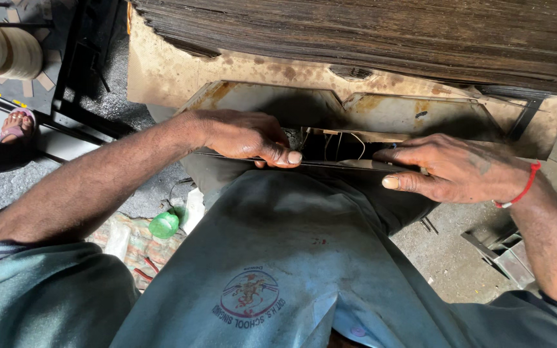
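I saw my left hand and right hand, at nine and three o'clock, pinching a thin metal sheet; thumbs pressed flat, seemingly to steady it.

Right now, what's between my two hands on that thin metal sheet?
In the head view, between the left hand and right hand runs the bare edge of the thin metal sheet; just behind it, a dark gap shows pale wires.

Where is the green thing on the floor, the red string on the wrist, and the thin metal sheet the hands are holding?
green cap (164, 225), head view, middle of its top.
red string (525, 187), head view, where it crosses the right wrist.
thin metal sheet (346, 165), head view, its front edge between the two hands.
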Demonstrator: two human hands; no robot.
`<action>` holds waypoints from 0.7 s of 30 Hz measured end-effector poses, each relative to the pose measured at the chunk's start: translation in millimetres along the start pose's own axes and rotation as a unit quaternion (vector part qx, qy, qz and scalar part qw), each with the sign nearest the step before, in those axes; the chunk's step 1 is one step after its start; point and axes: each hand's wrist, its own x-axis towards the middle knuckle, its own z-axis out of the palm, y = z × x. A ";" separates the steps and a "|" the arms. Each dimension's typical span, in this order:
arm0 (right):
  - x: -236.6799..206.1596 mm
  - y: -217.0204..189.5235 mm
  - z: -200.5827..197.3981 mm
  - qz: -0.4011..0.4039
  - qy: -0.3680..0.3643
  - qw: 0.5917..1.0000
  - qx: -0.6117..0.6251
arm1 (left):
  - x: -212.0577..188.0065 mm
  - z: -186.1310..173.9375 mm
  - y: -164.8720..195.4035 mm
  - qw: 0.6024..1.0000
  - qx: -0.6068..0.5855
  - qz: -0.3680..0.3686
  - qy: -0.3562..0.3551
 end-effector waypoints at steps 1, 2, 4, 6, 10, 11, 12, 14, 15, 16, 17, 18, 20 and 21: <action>-0.4 0.0 1.1 -0.006 0.004 1.000 0.012 | -3.6 -1.3 4.9 0.999 0.031 -0.025 0.020; -0.9 -0.4 1.8 -0.011 0.011 1.000 0.023 | -7.2 -2.3 9.4 0.998 0.049 -0.005 0.039; -0.5 -3.8 5.7 -0.103 0.141 0.982 -0.066 | -11.9 -6.4 15.3 0.992 0.091 0.036 0.078; -2.4 -7.1 9.4 -0.100 0.217 0.961 -0.137 | -11.3 -6.9 17.2 0.967 0.226 -0.007 0.120; 0.5 -7.6 20.3 -0.043 0.343 0.909 -0.232 | 1.1 -2.7 4.8 0.867 0.457 -0.026 0.199; 4.6 -4.9 23.0 -0.065 0.389 0.884 -0.251 | 5.3 -1.7 -1.2 0.833 0.486 0.023 0.264; 9.1 -1.7 26.3 -0.067 0.401 0.876 -0.260 | 8.8 1.5 -7.6 0.796 0.507 0.069 0.324; 19.9 6.0 34.5 -0.074 0.424 0.860 -0.273 | 15.4 11.1 -20.5 0.751 0.509 0.118 0.403; 26.3 10.4 37.9 -0.076 0.437 0.858 -0.260 | 20.0 13.9 -26.0 0.743 0.499 0.125 0.427; 32.3 14.3 41.8 -0.078 0.448 0.856 -0.247 | 24.7 16.7 -30.9 0.736 0.488 0.132 0.451; 37.6 17.4 45.8 -0.080 0.456 0.856 -0.231 | 28.0 20.8 -35.0 0.737 0.473 0.134 0.464; 41.9 20.2 49.3 -0.078 0.452 0.861 -0.219 | 31.4 24.6 -37.7 0.739 0.456 0.137 0.477; 48.8 23.7 54.0 -0.076 0.444 0.871 -0.195 | 37.4 28.2 -40.1 0.736 0.439 0.144 0.495; 50.5 24.4 55.6 -0.080 0.449 0.871 -0.180 | 38.9 29.2 -39.9 0.733 0.437 0.147 0.500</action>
